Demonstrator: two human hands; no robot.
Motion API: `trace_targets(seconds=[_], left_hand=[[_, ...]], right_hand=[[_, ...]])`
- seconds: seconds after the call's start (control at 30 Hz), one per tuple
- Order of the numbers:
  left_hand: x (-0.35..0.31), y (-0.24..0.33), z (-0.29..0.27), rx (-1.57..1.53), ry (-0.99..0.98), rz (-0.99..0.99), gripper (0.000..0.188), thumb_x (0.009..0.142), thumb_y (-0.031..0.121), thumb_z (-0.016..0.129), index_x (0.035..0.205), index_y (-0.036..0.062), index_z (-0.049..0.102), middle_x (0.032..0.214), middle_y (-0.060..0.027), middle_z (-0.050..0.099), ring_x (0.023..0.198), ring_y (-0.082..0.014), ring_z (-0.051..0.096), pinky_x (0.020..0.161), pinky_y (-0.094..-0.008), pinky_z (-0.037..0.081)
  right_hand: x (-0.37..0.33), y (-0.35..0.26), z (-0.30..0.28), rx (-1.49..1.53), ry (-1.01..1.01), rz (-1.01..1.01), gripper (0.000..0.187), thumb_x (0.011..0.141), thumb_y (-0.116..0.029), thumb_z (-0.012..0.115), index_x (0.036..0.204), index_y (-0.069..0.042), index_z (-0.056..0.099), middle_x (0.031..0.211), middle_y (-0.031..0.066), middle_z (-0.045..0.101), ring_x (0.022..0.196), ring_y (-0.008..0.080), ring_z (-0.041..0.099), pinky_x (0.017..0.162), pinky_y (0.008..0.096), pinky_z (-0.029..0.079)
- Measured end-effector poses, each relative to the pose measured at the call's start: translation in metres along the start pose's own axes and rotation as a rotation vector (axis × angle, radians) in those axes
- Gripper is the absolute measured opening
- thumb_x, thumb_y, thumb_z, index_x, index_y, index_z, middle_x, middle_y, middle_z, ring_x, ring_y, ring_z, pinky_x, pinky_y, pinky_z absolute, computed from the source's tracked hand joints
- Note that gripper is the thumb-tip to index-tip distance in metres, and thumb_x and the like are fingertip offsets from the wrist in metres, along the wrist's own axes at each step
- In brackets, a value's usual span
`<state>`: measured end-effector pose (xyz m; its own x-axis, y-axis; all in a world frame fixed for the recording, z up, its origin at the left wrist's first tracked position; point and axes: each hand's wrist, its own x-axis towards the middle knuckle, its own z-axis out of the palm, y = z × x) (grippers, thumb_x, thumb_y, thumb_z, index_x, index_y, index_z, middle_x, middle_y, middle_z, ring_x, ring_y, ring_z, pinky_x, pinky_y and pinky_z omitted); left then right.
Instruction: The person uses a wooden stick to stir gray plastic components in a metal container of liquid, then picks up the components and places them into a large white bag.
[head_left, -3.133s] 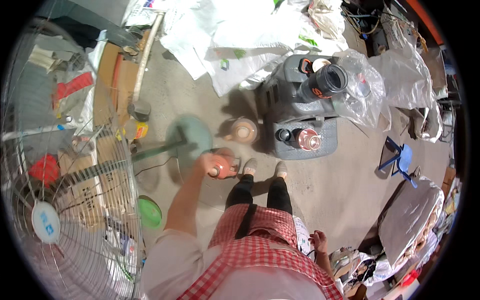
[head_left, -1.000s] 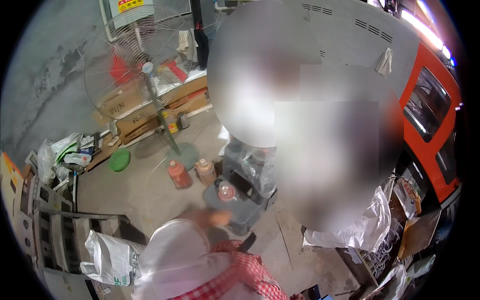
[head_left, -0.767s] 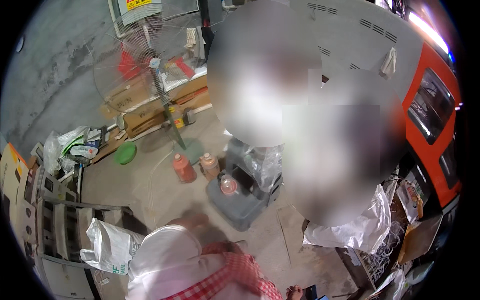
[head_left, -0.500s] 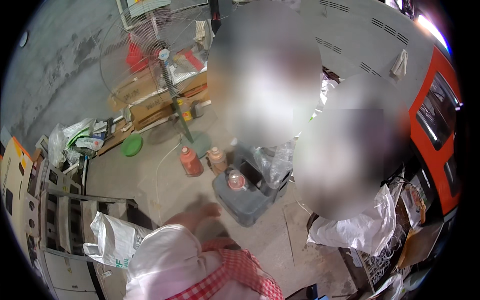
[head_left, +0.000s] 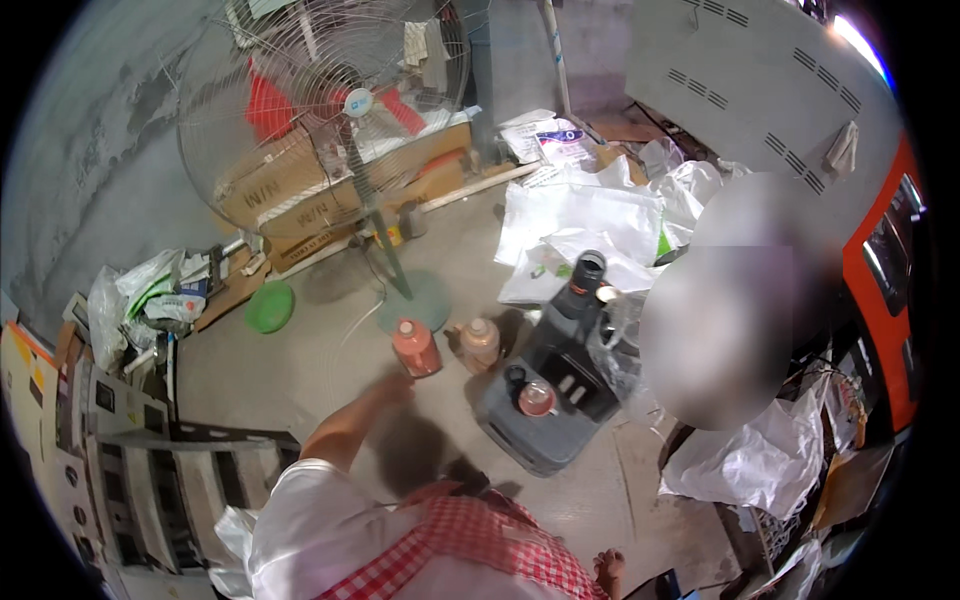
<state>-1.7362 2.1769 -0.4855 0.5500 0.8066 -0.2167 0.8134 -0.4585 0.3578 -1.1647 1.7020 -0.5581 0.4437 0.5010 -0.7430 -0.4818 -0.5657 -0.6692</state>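
Observation:
My left hand (head_left: 390, 389) reaches forward, slightly blurred, with its fingers stretched toward a red thermos flask (head_left: 416, 349). It is close to the flask's lower side; I cannot tell whether they touch. A paler orange-pink thermos flask (head_left: 480, 346) stands just right of the red one. Farther right, a grey plastic stool-like stand (head_left: 538, 448) carries a clear cup with a reddish base (head_left: 536, 399) and a small dark cup (head_left: 515, 376). My right hand (head_left: 608, 566) shows only in part at the lower edge, beside my checked apron (head_left: 470, 545). Its fingers look curled, and their grip is unclear.
A standing fan (head_left: 358, 102) rises behind the flasks on a round base, with cardboard boxes (head_left: 300, 215) beyond. A green basin (head_left: 270, 306) lies left. White sacks (head_left: 580, 215) spread at the back. A blurred person (head_left: 720, 330) is at right. Slatted metal steps (head_left: 195, 490) stand near left.
My left hand has moved forward and slightly left, close to the red flask. My right hand has come into view. The view has shifted, and a blurred shape no longer covers the sacks.

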Motion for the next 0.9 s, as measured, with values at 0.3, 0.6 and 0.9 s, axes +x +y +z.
trace_targets(seconds=[0.3, 0.6, 0.9], left_hand=[[0.011, -0.119, -0.084, 0.124, -0.161, -0.234, 0.025, 0.073, 0.026, 0.053, 0.088, 0.0051, 0.056, 0.083, -0.0123, 0.061, 0.077, -0.0267, 0.059, 0.07, -0.0356, 0.047], [0.068, -0.149, -0.121, 0.237, -0.317, -0.046, 0.038, 0.07, 0.025, 0.057, 0.103, 0.0075, 0.056, 0.097, -0.0119, 0.061, 0.089, -0.0291, 0.057, 0.077, -0.0372, 0.045], [0.183, -0.164, -0.184, -0.269, 0.3, -0.72, 0.026, 0.068, 0.019, 0.056, 0.087, 0.0012, 0.061, 0.087, -0.0176, 0.062, 0.081, -0.0297, 0.06, 0.071, -0.0354, 0.047]], right_hand=[[-0.036, -0.038, 0.186, -0.118, -0.189, -0.087, 0.018, 0.078, -0.01, 0.056, 0.091, 0.001, 0.049, 0.076, 0.0082, 0.054, 0.064, 0.0174, 0.055, 0.049, 0.0286, 0.048], [0.001, -0.043, 0.192, -0.102, 0.254, -0.054, 0.013, 0.084, -0.017, 0.049, 0.077, -0.007, 0.048, 0.061, 0.0018, 0.047, 0.045, 0.0089, 0.044, 0.036, 0.021, 0.032], [-0.081, -0.035, 0.292, -0.075, 0.275, 0.051, 0.024, 0.082, -0.019, 0.051, 0.098, -0.002, 0.049, 0.071, 0.0064, 0.054, 0.052, 0.0116, 0.051, 0.043, 0.0206, 0.037]])
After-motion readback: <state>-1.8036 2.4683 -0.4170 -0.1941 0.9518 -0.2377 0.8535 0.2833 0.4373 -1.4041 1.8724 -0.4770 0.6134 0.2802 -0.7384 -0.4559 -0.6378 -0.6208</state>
